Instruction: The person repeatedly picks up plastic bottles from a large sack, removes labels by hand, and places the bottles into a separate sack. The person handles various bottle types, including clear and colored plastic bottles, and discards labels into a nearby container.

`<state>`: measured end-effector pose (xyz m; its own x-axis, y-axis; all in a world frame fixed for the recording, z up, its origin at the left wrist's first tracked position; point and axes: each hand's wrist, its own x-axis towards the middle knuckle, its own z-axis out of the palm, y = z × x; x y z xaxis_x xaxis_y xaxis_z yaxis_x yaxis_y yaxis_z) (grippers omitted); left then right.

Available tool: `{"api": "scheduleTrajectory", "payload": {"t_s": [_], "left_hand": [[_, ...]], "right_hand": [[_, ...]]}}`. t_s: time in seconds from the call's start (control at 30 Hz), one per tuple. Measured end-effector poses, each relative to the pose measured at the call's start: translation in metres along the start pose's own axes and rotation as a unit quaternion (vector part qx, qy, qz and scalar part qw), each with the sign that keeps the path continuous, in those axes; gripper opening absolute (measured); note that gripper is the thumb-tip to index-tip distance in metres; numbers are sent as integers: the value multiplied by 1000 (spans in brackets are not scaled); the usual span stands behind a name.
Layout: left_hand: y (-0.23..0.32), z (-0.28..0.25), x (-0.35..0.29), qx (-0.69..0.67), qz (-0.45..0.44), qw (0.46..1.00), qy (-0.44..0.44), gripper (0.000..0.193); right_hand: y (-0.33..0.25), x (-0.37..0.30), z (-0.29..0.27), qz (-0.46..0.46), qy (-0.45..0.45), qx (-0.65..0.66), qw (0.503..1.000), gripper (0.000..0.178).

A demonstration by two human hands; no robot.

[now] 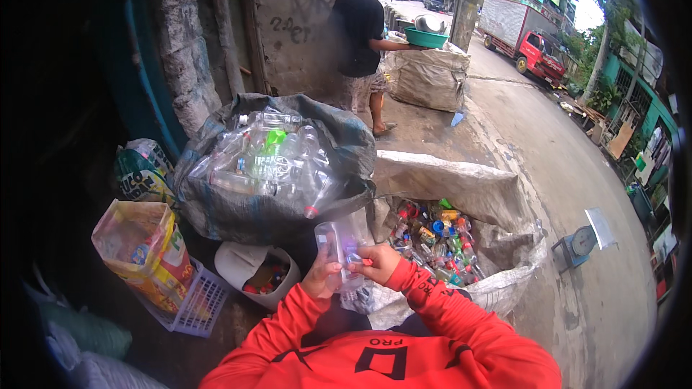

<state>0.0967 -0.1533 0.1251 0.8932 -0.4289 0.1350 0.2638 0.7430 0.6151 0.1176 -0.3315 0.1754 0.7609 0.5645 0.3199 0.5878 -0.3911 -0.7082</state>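
A clear plastic bottle (pixel 336 239) is held in front of my chest, its upper end leaning toward the grey sack. My left hand (pixel 321 278) is closed around the bottle's lower left side. On its right side, my right hand (pixel 380 262) pinches something small and red, too small to name, against or beside the bottle. Just beyond stands a grey sack (pixel 267 220) heaped with clear plastic bottles (pixel 277 158). To the right, an open whitish sack (pixel 497 191) holds many mixed coloured bottles (pixel 436 234).
At my left are a white bucket (pixel 238 263) with small coloured pieces, a purple crate (pixel 189 310) and a yellow-red bag (pixel 144 259). A weighing scale (pixel 579 243) stands on the right. Ahead, a person (pixel 358 29) carries a green basin (pixel 425 38); a red truck (pixel 537 54) is on the road.
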Motion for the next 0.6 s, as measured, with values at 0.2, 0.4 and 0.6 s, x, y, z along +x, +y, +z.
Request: {"api": "scheduleTrajectory", "payload": {"t_s": [0.2, 0.4, 0.6], "left_hand": [[6, 9, 9, 21, 3, 1000, -11, 76], [2, 22, 15, 38, 46, 998, -26, 77], [5, 19, 18, 32, 12, 998, -62, 78]], "right_hand": [[5, 7, -7, -98, 50, 18, 994, 24], [14, 10, -14, -156, 87, -67, 982, 23], [20, 10, -14, -90, 121, -60, 987, 22]]}}
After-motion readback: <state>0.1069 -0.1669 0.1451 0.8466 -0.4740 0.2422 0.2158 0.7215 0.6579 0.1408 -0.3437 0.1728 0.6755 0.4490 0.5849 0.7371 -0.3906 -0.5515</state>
